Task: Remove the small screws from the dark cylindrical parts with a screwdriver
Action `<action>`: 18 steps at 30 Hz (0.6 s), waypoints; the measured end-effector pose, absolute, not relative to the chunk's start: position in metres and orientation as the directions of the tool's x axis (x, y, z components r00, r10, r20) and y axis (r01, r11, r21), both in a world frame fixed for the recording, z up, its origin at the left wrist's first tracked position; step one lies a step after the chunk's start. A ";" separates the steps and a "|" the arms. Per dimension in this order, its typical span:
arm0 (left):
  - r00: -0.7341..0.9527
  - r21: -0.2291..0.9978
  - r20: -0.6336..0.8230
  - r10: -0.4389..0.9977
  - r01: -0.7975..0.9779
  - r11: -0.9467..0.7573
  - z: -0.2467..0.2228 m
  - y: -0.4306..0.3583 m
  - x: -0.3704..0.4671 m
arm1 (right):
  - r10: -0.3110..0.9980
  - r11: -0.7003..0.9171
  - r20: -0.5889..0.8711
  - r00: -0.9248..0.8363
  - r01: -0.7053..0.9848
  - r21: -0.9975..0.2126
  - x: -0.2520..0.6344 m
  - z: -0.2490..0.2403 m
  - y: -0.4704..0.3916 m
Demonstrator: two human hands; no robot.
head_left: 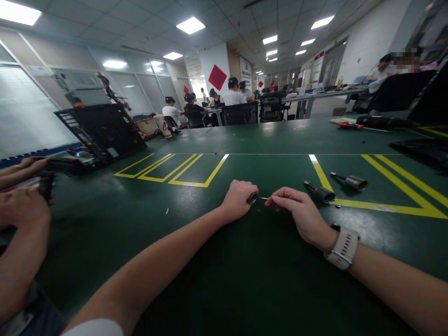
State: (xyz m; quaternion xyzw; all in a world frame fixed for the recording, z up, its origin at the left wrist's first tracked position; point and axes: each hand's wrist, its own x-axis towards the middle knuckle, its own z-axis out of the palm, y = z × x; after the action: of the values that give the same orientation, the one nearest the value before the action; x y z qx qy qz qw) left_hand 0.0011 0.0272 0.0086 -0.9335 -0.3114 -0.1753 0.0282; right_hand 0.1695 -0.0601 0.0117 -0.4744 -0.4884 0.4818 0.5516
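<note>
My left hand [238,199] is wrapped round a dark metal cylinder [252,198], whose round open end points right. Just right of it, my right hand [292,205] pinches a thin silvery rod [264,198], its tip close to the cylinder's open end; whether they touch I cannot tell. Below the gap between the hands, a tiny dark ring [258,211] lies on the green table [196,224]. Two dark metal pieces with thin stems, one nearer [324,194] and one farther [355,182], lie to the right of my right hand.
A small dark nut-like part [338,206] lies near the yellow tape [385,208]. A red-handled screwdriver [350,125] is at the back right. A black frame [105,130] stands at the back left. A co-worker's hands [26,205] hold a dark object at left. People sit beyond.
</note>
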 end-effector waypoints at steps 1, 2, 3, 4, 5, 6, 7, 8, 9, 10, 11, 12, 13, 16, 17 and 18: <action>0.751 0.062 0.338 0.567 0.584 -0.810 0.009 0.027 0.001 | 0.996 0.069 0.065 0.057 -0.085 -0.994 0.170 0.013 -0.059; 0.757 0.077 0.330 0.564 0.574 -0.816 0.009 0.027 0.001 | 0.998 0.051 0.046 0.053 -0.104 -0.993 0.171 0.014 -0.059; 0.764 0.094 0.321 0.560 0.562 -0.821 0.009 0.028 0.001 | 0.998 0.033 0.027 0.051 -0.124 -0.992 0.172 0.015 -0.058; 0.770 0.109 0.315 0.555 0.552 -0.827 0.008 0.029 0.001 | 0.999 0.018 0.012 0.047 -0.141 -0.990 0.172 0.015 -0.058; 0.774 0.121 0.312 0.551 0.543 -0.831 0.008 0.029 0.000 | 0.999 0.007 0.000 0.045 -0.156 -0.988 0.173 0.016 -0.058; 0.775 0.132 0.313 0.549 0.537 -0.833 0.007 0.030 0.000 | 0.999 -0.001 -0.009 0.044 -0.167 -0.986 0.173 0.016 -0.058; 0.773 0.142 0.319 0.548 0.533 -0.834 0.007 0.031 0.000 | 0.999 -0.007 -0.015 0.045 -0.177 -0.984 0.174 0.016 -0.058; 0.769 0.150 0.326 0.550 0.532 -0.833 0.006 0.031 0.000 | 0.999 -0.011 -0.020 0.046 -0.186 -0.982 0.174 0.016 -0.058; 0.764 0.155 0.333 0.553 0.535 -0.831 0.006 0.031 0.000 | 0.999 -0.013 -0.023 0.048 -0.195 -0.981 0.174 0.015 -0.057; 0.757 0.157 0.338 0.560 0.541 -0.826 0.006 0.031 0.000 | 0.998 -0.014 -0.025 0.050 -0.204 -0.979 0.174 0.015 -0.057; 0.749 0.156 0.341 0.568 0.551 -0.820 0.005 0.031 0.000 | 0.998 -0.014 -0.025 0.051 -0.213 -0.977 0.174 0.014 -0.057; 0.743 0.153 0.340 0.577 0.561 -0.813 0.005 0.031 0.001 | 0.998 -0.012 -0.024 0.053 -0.221 -0.975 0.174 0.014 -0.057; 0.739 0.147 0.336 0.584 0.571 -0.808 0.005 0.031 0.001 | 0.998 -0.010 -0.023 0.055 -0.229 -0.973 0.174 0.013 -0.057; 0.747 0.125 0.311 0.588 0.581 -0.804 0.006 0.030 0.002 | 0.998 -0.006 -0.021 0.060 -0.243 -0.970 0.174 0.012 -0.056; 0.749 0.120 0.305 0.588 0.583 -0.804 0.006 0.030 0.002 | 0.998 -0.004 -0.020 0.063 -0.245 -0.969 0.173 0.012 -0.056; 0.750 0.117 0.301 0.590 0.584 -0.803 0.007 0.030 0.002 | 0.998 0.000 -0.016 0.065 -0.247 -0.969 0.173 0.012 -0.056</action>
State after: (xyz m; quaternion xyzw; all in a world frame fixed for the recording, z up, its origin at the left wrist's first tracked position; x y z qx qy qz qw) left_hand 0.0025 0.0296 0.0068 -0.9353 -0.3138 -0.1636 -0.0079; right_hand 0.1732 -0.0560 0.0118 -0.4523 -0.4150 0.5434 0.5727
